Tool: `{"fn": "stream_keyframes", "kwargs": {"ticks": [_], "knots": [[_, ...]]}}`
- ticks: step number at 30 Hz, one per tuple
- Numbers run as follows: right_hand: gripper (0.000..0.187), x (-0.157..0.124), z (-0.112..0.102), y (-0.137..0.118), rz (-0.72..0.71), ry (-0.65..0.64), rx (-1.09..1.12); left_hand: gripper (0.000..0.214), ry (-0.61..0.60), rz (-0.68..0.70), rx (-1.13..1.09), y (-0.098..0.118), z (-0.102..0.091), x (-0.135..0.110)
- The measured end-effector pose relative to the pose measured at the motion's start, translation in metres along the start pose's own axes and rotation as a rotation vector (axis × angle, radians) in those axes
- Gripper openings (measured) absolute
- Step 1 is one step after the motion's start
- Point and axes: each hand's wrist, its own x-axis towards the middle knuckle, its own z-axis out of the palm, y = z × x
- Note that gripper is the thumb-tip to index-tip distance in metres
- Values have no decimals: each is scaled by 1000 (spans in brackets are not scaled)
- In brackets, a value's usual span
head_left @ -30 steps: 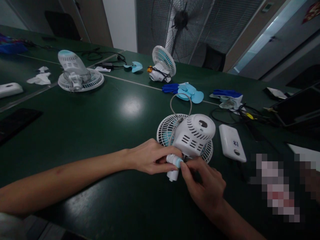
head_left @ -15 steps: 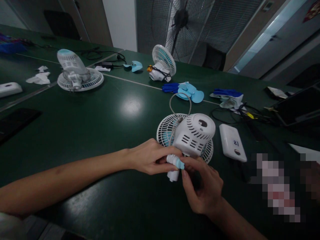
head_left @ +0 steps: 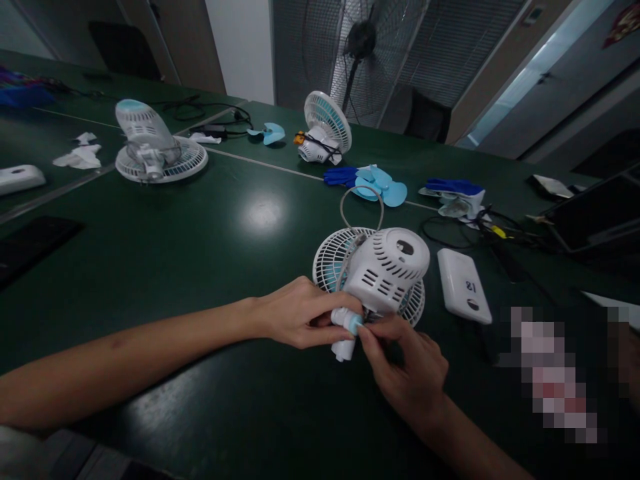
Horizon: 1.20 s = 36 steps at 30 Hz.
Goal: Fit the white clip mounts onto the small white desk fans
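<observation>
A white electric fan lies grille-down on the green table, its vented motor housing facing up. At its near side, a white jointed neck piece sticks out toward me. My left hand is closed around this piece, thumb below and index finger above. A small light-blue knob sits at the end of the piece. With thumb and index finger, my right hand pinches the knob. My fingertips partly cover it. A loop of grey cable rises behind the housing.
Another fan lies at the left, and a third fan stands farther back. Blue fan blades rest beside blue gloves. A white box-shaped part lies right of the near fan. A dark phone-like slab is at left.
My right hand's fingers have turned and closed in on the knob, covering more of it. The neck piece has shifted very slightly left. My left hand keeps its hold.
</observation>
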Motion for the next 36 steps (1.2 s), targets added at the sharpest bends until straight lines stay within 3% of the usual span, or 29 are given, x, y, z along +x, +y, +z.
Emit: {"fn": "stream_keyframes", "kwargs": {"ticks": [7,13,16,23,32,36], "knots": [[27,1,5,-3,-21,-33,-35,34,-1,0,4,1,1,1],[5,-3,-1,-4,25,-37,48,33,-2,3,-15,1,1,0],[26,-5,-3,-3,-6,-40,104,34,5,14,-17,1,0,0],[31,-6,-3,3,-43,-61,172,34,15,24,-12,0,1,0],[8,-5,-1,4,13,-23,86,31,2,5,2,1,0,0],[11,-2,-2,1,19,-2,13,32,8,10,19,1,1,0]]}}
